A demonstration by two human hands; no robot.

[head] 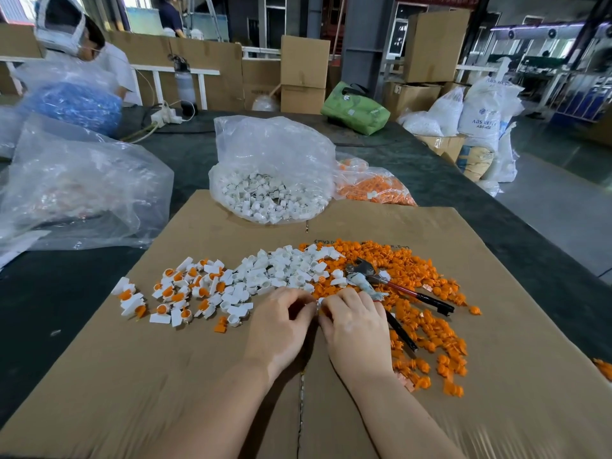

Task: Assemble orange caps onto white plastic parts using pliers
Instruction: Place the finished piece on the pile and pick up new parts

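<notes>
Both hands meet knuckle to knuckle over the middle of the flattened cardboard sheet (496, 376). The left hand (281, 321) has its fingers curled inward, the fingertips pressed toward the right hand; a small white plastic part (318, 303) shows between the two sets of fingertips, and both hands appear to pinch it, though what else they enclose is hidden. The right hand (356, 321) is likewise curled, its fingers bent down onto the same spot.

The pliers (397, 286) lie on the cardboard just beyond and right of the right hand, untouched, their metal head resting on the heap of orange caps (424, 276) and their red-and-black handles splayed toward the right; a wad of pale wrapping sits around the joint. Loose white plastic parts (288, 266) are piled just beyond the hands, touching the orange heap. To the left lies a scatter of white parts with orange caps fitted (178, 293).

Farther back, a clear bag of white parts (271, 193) sits at the cardboard's far edge, with a bag of orange caps (374, 187) beside it on the right.
</notes>
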